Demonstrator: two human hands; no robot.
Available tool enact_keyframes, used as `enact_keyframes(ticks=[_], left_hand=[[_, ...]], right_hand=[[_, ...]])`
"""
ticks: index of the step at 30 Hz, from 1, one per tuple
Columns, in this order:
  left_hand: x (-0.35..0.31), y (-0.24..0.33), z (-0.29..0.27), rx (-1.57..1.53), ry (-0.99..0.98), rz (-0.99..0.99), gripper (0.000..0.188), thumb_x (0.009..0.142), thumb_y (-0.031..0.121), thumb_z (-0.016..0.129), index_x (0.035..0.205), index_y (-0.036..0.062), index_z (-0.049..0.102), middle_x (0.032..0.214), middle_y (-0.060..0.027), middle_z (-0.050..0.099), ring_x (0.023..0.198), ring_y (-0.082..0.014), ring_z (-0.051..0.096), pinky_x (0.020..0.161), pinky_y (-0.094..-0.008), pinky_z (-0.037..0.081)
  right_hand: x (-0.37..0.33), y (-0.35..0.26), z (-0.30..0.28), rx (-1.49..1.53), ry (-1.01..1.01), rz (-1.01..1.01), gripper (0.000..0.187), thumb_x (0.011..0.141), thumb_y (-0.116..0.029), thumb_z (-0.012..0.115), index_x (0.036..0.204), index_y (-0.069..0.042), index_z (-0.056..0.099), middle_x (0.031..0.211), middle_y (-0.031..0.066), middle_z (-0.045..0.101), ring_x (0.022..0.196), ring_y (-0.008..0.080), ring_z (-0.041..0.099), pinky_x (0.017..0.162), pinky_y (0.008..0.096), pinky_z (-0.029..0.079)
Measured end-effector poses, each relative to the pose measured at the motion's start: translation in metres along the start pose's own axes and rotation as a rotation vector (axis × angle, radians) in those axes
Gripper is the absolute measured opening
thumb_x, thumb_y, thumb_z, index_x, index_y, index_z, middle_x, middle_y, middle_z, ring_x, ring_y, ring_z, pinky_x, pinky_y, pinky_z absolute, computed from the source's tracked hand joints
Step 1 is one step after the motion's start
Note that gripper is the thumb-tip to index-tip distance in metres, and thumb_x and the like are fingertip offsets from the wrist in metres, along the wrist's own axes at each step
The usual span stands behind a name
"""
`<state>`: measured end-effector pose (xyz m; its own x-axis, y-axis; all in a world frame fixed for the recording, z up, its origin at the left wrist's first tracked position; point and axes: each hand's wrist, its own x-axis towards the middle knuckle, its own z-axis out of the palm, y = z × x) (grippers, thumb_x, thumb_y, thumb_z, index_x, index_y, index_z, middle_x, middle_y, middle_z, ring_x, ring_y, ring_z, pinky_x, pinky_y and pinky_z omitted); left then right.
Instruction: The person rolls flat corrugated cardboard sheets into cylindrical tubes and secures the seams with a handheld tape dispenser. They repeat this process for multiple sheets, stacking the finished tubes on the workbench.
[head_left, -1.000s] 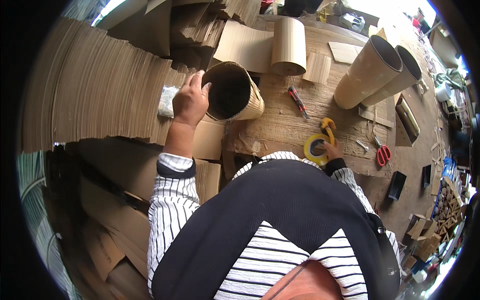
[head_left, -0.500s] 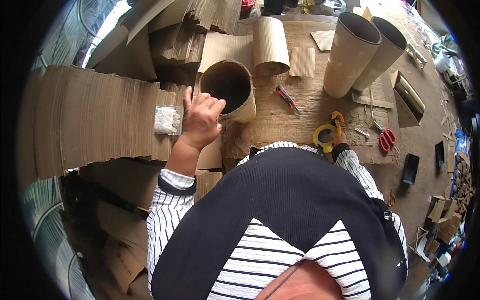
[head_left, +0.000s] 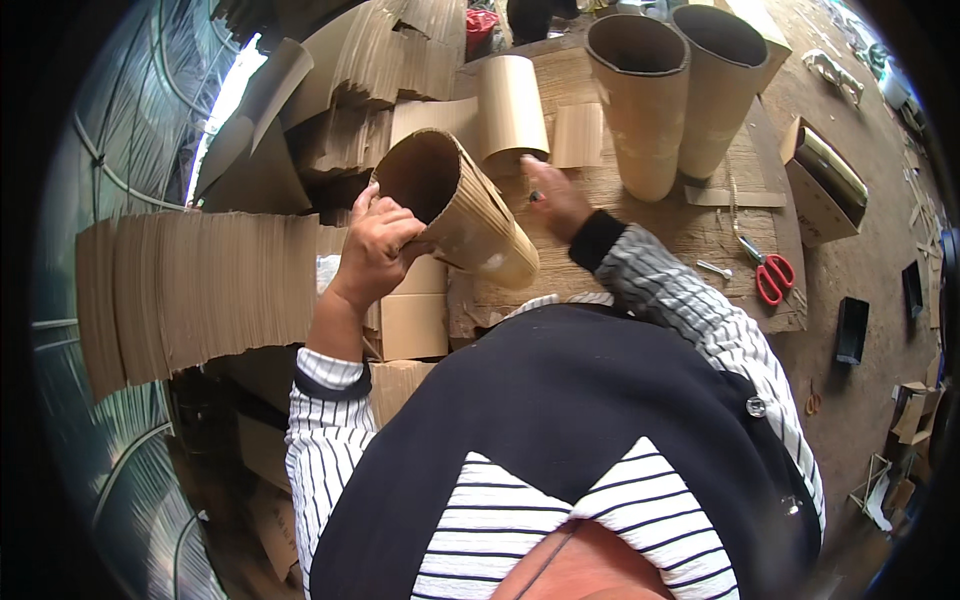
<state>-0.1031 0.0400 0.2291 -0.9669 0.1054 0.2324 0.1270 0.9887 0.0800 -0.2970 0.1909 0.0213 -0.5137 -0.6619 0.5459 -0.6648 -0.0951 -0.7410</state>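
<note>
A large cardboard tube [head_left: 480, 225] leans on the wooden table, its mouth tipped up toward the left. My left hand [head_left: 378, 235] is closed on the near left part of its rim. A ribbed cardboard strip shows along the tube's side. My right hand [head_left: 562, 200] reaches over the table just right of the tube, not seen touching it. Its fingers are blurred, and a small dark bit shows by them; whether it is held I cannot tell. Beyond that hand lies a rolled corrugated sheet [head_left: 513, 110], with a flat corrugated piece [head_left: 578, 136] beside it.
Two tall cardboard tubes [head_left: 640, 120] stand at the back right of the table [head_left: 690, 235]. Red-handled scissors [head_left: 773, 278] lie near its right edge. Stacked cardboard sheets [head_left: 210, 295] fill the left. An open box [head_left: 822, 185] stands beyond the table's right side.
My left hand has gripped the tube's rim and tilted the tube. My right hand has left the yellow tape and moved up and left. The tape and red utility knife no longer show.
</note>
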Motion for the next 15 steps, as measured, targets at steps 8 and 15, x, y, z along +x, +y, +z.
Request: enact_keyframes(ticks=[8, 15], left_hand=[[0.002, 0.054, 0.046, -0.171, 0.005, -0.129, 0.019, 0.067, 0.012, 0.08, 0.072, 0.008, 0.062, 0.067, -0.0039, 0.054, 0.072, -0.0243, 0.055, 0.106, -0.0515, 0.034], [0.036, 0.076, 0.055, -0.24, -0.007, -0.103, 0.023, 0.068, 0.008, 0.079, 0.074, 0.004, 0.057, 0.07, -0.0085, 0.052, 0.073, -0.0305, 0.054, 0.098, -0.05, 0.041]], right_hand=[[-0.057, -0.052, -0.093, -0.229, -0.501, -0.116, 0.021, 0.082, -0.01, 0.059, 0.102, -0.008, 0.064, 0.081, 0.0135, 0.064, 0.074, 0.0311, 0.065, 0.064, 0.0421, 0.053], [0.067, -0.045, -0.257, -0.708, 0.475, -0.179, 0.023, 0.082, -0.011, 0.062, 0.104, -0.011, 0.066, 0.086, 0.0095, 0.064, 0.084, 0.0271, 0.065, 0.072, 0.0379, 0.055]])
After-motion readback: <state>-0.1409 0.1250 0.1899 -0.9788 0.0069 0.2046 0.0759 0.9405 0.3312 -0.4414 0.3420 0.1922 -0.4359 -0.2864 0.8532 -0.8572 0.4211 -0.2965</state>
